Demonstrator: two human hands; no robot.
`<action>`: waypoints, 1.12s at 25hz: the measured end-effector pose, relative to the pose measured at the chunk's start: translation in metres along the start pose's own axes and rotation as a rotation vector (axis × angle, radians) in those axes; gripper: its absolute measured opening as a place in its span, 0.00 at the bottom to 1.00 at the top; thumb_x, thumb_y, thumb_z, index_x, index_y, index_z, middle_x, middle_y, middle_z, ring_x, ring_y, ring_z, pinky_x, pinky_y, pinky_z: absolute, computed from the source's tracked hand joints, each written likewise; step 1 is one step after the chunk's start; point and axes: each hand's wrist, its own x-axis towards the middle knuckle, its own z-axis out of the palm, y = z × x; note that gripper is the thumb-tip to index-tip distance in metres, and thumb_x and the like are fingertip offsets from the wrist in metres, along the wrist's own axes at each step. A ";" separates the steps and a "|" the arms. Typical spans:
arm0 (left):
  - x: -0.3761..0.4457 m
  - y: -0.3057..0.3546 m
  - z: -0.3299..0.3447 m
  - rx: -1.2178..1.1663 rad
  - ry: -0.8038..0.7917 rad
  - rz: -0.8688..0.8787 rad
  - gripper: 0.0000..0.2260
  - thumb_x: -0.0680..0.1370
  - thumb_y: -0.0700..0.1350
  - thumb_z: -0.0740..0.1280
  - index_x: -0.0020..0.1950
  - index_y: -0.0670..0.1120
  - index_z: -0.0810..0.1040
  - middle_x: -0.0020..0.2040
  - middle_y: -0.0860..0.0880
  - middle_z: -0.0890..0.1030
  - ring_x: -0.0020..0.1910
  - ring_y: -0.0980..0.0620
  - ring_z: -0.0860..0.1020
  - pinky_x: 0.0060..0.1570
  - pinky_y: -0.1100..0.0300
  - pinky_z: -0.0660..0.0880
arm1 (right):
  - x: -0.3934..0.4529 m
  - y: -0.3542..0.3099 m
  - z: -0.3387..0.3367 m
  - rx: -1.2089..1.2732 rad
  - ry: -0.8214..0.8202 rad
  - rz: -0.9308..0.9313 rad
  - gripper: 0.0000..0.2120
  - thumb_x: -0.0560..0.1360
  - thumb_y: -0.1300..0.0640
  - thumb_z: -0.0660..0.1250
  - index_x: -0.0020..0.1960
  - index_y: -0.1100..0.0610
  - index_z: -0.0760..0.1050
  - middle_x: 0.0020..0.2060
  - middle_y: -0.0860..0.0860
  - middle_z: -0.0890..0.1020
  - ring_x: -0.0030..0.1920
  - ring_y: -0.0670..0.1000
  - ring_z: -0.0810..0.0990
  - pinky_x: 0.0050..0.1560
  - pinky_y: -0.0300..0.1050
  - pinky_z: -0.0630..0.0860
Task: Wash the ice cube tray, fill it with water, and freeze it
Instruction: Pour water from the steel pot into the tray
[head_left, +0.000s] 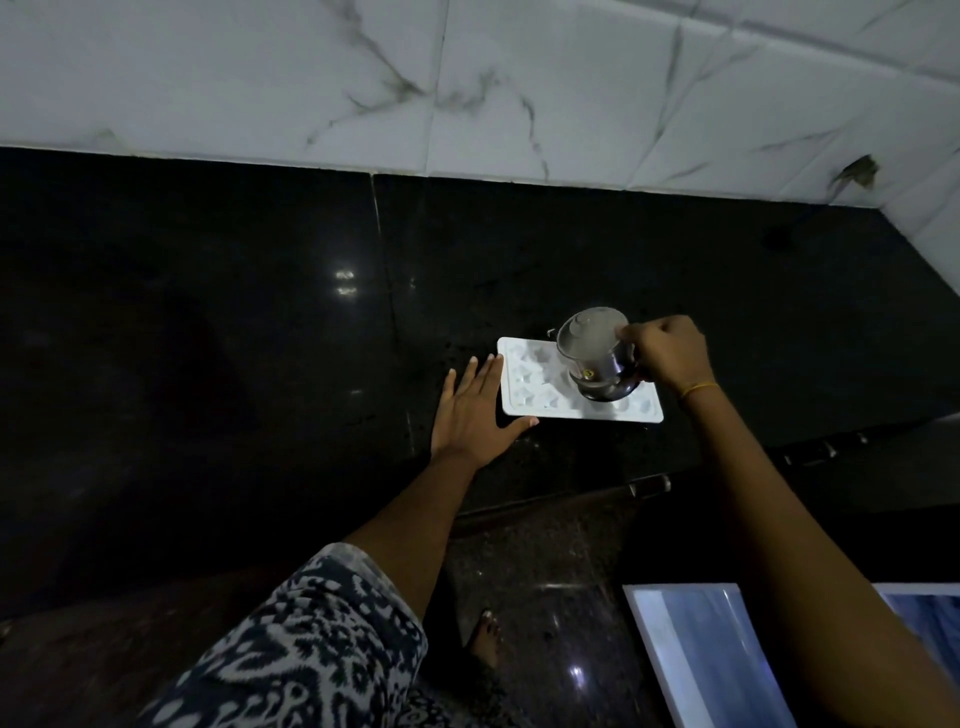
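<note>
A white ice cube tray (524, 387) lies flat on the black granite counter (260, 338). My left hand (475, 410) rests open on the counter, with straight fingers against the tray's left edge and the thumb at its near corner. My right hand (670, 353) grips a steel cup (597, 356) and holds it tilted over the right half of the tray, its mouth turned up and to the left. The cup hides some of the tray's cells.
A white marble-tiled wall (467, 78) rises behind the counter and turns a corner at the far right. The counter's front edge runs below the tray. A white-framed panel (691, 654) shows at the lower right, above the dark floor.
</note>
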 end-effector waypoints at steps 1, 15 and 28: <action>0.000 0.000 0.000 0.001 0.001 0.000 0.43 0.72 0.71 0.56 0.79 0.48 0.48 0.79 0.51 0.54 0.78 0.52 0.48 0.77 0.50 0.43 | 0.001 0.001 0.002 -0.017 -0.005 -0.006 0.16 0.70 0.56 0.68 0.37 0.71 0.77 0.25 0.54 0.76 0.28 0.52 0.74 0.36 0.45 0.72; 0.001 0.000 0.000 0.001 0.019 -0.003 0.41 0.73 0.70 0.56 0.78 0.47 0.50 0.78 0.51 0.57 0.78 0.52 0.50 0.77 0.50 0.44 | 0.009 -0.005 -0.009 -0.046 -0.011 -0.041 0.14 0.71 0.56 0.67 0.29 0.58 0.72 0.28 0.54 0.74 0.32 0.52 0.73 0.40 0.47 0.72; 0.000 0.001 0.000 0.004 0.010 -0.008 0.41 0.73 0.70 0.55 0.78 0.48 0.49 0.78 0.51 0.57 0.78 0.52 0.50 0.77 0.50 0.44 | -0.005 0.008 0.003 0.221 0.041 0.111 0.16 0.71 0.58 0.68 0.26 0.58 0.71 0.26 0.54 0.73 0.29 0.52 0.72 0.32 0.44 0.71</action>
